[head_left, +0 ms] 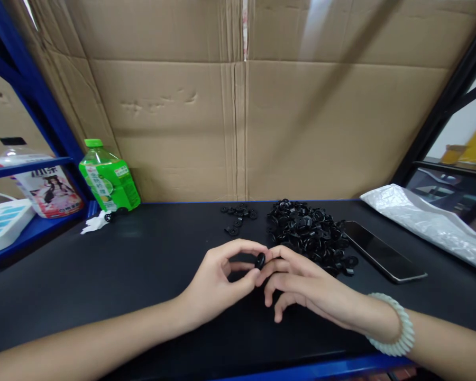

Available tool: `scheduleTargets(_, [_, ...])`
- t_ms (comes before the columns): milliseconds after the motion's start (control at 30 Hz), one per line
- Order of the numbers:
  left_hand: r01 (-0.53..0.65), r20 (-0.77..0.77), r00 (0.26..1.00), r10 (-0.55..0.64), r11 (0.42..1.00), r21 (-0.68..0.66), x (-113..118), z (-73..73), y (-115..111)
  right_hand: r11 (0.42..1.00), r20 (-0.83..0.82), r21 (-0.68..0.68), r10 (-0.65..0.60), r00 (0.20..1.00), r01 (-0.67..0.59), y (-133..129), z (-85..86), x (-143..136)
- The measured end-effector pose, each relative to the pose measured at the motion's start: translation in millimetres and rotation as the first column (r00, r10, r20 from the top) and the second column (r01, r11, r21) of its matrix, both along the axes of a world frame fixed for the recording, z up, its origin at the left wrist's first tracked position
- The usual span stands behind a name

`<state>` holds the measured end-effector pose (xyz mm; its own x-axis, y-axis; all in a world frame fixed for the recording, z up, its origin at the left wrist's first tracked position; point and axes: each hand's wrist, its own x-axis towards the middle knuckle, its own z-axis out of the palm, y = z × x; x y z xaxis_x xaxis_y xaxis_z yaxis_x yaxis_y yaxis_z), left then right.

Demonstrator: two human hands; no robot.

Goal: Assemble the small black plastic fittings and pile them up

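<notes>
A small round black plastic piece [260, 260] is pinched upright between the thumb and index finger of my left hand [216, 286]. From the other side, my right hand [309, 283] has its foremost fingertips closed at the edge of the same piece, while its other fingers hang loosely curled and apart. The exact contact of the right fingertips is partly hidden. Beyond my right hand lies a large heap of similar black pieces [305, 227]. A smaller scattered group of black pieces [240, 211] rests farther back, near the middle.
A phone [381, 251] and a silvery plastic bag [428, 222] lie on the right of the black tabletop [150, 264]. At the left back stand a green bottle [109, 177] and a crumpled white tissue [96, 222]. Cardboard [174, 121] walls off the back.
</notes>
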<state>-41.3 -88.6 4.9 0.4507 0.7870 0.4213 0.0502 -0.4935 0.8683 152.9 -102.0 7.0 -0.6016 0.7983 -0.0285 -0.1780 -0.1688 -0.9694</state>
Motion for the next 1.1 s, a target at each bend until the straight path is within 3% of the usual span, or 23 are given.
scheduleTargets(167, [-0.031,0.05,0.998,0.024,0.988,0.153,2,-1.2,-10,0.994,-0.097,-0.099,0.026,0.995,-0.036,-4,0.6,0])
scheduleTargets(300, [-0.053,0.012,0.999,0.051,0.964,0.262,3,-5.4,-10,0.996,-0.041,-0.087,-0.017,0.999,0.013,-2,-1.9,-2])
scheduleTargets(533, [-0.04,-0.035,0.998,0.052,0.961,0.273,4,-5.0,-12,0.988,-0.242,-0.11,0.076,0.967,-0.105,2,-9.3,-3])
scheduleTargets(700, [0.014,0.051,0.998,-0.022,0.989,0.15,5,-2.2,-14,0.995,-0.248,-0.058,0.059,0.967,-0.076,7,-14.8,-2])
scheduleTargets(800, [0.015,0.104,0.995,-0.016,1.0,0.009,5,-3.9,-13,0.997,-0.215,-0.029,0.058,0.975,-0.066,9,-15.2,-1])
scheduleTargets(900, [0.02,0.088,0.996,-0.017,0.999,-0.027,4,-5.0,-11,0.998,-0.185,-0.038,0.045,0.982,-0.053,7,-12.4,-1])
scheduleTargets(1000, [-0.004,0.058,0.998,-0.001,0.997,0.08,3,-4.0,-11,0.993,-0.201,-0.09,0.056,0.978,-0.075,4,-7.1,0])
scheduleTargets(1100, [0.011,0.008,1.0,-0.013,0.971,0.24,3,-2.7,-11,0.971,-0.236,-0.155,0.142,0.961,-0.182,1,-2.0,-1])
